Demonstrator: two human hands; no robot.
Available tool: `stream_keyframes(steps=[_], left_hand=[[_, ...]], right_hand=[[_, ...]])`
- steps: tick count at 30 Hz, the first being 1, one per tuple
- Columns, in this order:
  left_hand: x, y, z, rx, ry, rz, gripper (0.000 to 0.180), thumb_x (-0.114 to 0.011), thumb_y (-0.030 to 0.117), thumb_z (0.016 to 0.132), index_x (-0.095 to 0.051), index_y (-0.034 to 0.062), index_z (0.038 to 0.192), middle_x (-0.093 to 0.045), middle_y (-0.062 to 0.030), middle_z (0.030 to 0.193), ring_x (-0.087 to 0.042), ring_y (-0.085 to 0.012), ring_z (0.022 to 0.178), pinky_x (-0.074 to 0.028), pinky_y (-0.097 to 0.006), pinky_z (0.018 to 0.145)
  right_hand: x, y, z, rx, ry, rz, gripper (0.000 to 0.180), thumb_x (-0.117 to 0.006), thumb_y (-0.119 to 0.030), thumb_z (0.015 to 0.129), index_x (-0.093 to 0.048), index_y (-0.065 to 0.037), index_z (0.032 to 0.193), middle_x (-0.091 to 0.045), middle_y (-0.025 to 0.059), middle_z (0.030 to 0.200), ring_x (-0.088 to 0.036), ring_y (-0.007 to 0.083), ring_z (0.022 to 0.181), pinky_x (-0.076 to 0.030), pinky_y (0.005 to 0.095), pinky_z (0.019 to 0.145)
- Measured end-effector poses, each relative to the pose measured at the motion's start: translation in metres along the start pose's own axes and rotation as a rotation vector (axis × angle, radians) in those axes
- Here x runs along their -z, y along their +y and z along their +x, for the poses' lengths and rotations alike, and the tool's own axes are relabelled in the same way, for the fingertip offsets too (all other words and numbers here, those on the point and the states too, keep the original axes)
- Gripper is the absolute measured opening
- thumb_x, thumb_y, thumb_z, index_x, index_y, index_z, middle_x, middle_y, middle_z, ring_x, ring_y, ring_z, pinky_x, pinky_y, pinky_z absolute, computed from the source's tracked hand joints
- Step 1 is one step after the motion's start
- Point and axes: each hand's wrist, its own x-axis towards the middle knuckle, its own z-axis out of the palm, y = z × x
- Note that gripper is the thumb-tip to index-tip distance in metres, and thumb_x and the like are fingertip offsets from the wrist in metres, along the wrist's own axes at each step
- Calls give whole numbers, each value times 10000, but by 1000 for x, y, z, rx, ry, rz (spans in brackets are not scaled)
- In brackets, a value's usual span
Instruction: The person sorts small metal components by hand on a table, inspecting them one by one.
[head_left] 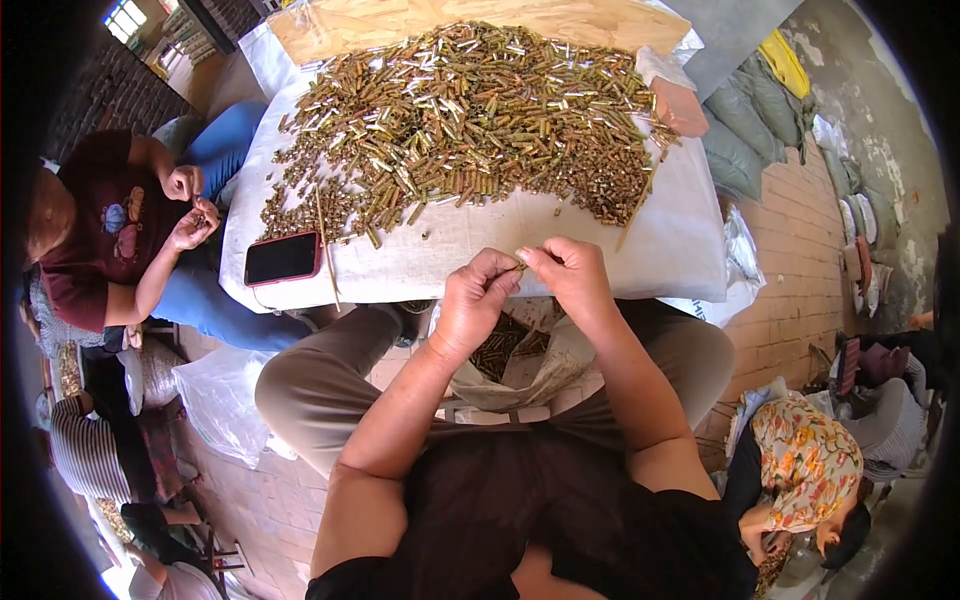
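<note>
A seated person's left hand (475, 295) and right hand (570, 275) meet just below the white-covered table (560, 245), fingertips pinched shut on one small brass piece (521, 266), near the table's heaped brass pile (470, 110).

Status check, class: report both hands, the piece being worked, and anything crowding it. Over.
Left hand and right hand: each grip pinched on one small brass piece. Brass pile ahead on white-covered table. Phone off left, apart.
</note>
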Motion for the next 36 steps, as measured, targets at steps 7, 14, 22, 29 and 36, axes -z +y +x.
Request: stream_keyframes(steps=[7,14,22,29,36], left_hand=[[3,-9,-1,49,56,16,29,-581,-17,837,-552,-12,843,-607,-56,706,-569,-93,656,-474,-233,622],[12,-36,5,60,126,91,47,-590,13,840,-565,-20,863,-617,-90,713,-579,-125,642,-483,-253,615],[57,-27,66,-327,93,763,147,-628,32,753,-595,-13,888,-617,-188,892,-618,-344,728,-507,-368,672],[61,-42,94,-78,163,1080,123,-627,56,730,-595,26,844,-573,-150,902,-602,-352,740,-488,-427,668],[45,-22,59,-51,99,596,97,-593,50,796,-534,5,859,-615,-153,771,-637,-288,679,-488,-349,581]], right_hand=[[-21,-8,-9,369,155,-466,240,-642,-159,829,-532,7,695,-540,123,606,-525,254,522,-401,344,483],[-38,4,6,413,94,-579,230,-621,-187,833,-537,-24,693,-560,150,640,-548,340,570,-419,387,501],[-34,24,82,246,186,-979,267,-654,-282,790,-602,-20,790,-605,138,696,-601,306,612,-485,388,559],[-46,30,90,289,114,-908,240,-691,-234,753,-604,-12,780,-621,152,774,-618,284,676,-496,389,585],[-22,21,56,-24,71,-115,163,-649,-147,795,-597,7,796,-613,86,703,-590,174,586,-474,285,499]])
